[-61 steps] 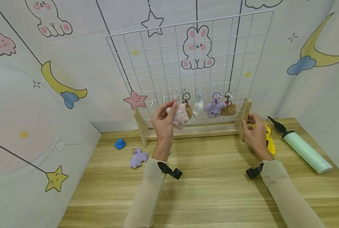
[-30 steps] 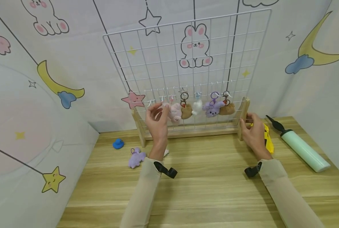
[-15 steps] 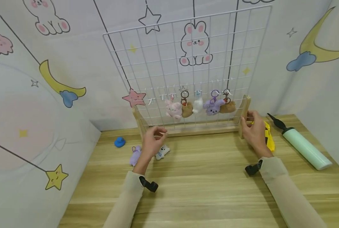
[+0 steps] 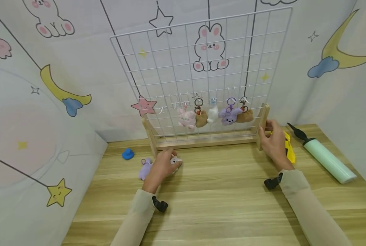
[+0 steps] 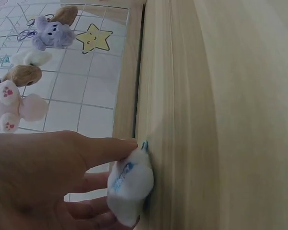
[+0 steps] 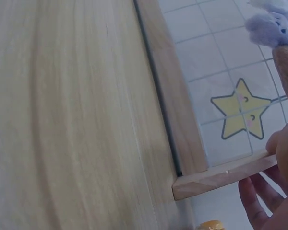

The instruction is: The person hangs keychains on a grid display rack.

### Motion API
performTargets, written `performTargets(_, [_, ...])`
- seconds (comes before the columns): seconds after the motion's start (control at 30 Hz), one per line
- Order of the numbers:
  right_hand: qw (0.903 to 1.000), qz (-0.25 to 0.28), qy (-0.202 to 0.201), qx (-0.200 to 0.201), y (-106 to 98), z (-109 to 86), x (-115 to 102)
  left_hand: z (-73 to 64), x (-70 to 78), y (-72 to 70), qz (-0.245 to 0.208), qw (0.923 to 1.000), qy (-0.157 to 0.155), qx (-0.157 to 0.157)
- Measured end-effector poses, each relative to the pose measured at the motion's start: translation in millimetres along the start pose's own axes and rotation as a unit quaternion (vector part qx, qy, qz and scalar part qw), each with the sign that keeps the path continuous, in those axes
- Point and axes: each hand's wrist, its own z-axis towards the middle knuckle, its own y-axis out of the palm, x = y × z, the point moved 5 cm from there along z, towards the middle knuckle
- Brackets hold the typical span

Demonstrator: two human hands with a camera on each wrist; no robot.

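Observation:
In the head view my left hand [image 4: 162, 166] reaches down to a white plush keychain [image 4: 176, 160] on the table. The left wrist view shows thumb and fingers around the sides of this white plush [image 5: 132, 184], which has a blue patch and a small blue loop. My right hand [image 4: 273, 140] holds the wooden right post [image 4: 263, 118] of a white wire grid rack [image 4: 208, 73], thumb on one side and fingers on the other. From the rack's hooks hang pink [image 4: 187, 118], brown [image 4: 201, 119], white [image 4: 213, 114] and purple [image 4: 230, 117] plush keychains, and another brown one [image 4: 245, 115].
A purple plush keychain [image 4: 145, 170] lies left of my left hand, partly covered by it. Behind it sits a blue rubber duck [image 4: 128, 154]. A yellow item [image 4: 289, 149] and a pale green hand pump [image 4: 328, 160] lie at the right. Two bare hooks [image 4: 163, 109] are at the grid's left.
My left hand let go of the pink plush, now hanging on the rack, and moved down to the white plush on the table. My right hand stays on the post.

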Motion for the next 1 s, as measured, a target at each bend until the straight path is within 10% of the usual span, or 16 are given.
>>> performTargets(0.6, [0.9986, 0.005, 0.053, -0.007, -5.2, 0.8, -1.9, 1.9, 12.3, -4.3, -0.085, 0.995, 0.028, 0.043])
performTargets(1.0, [0.9988, 0.006, 0.047, -0.013, -4.7, -0.5, -3.9, 9.7, 26.7, -15.8, -0.182, 0.975, 0.069, 0.107])
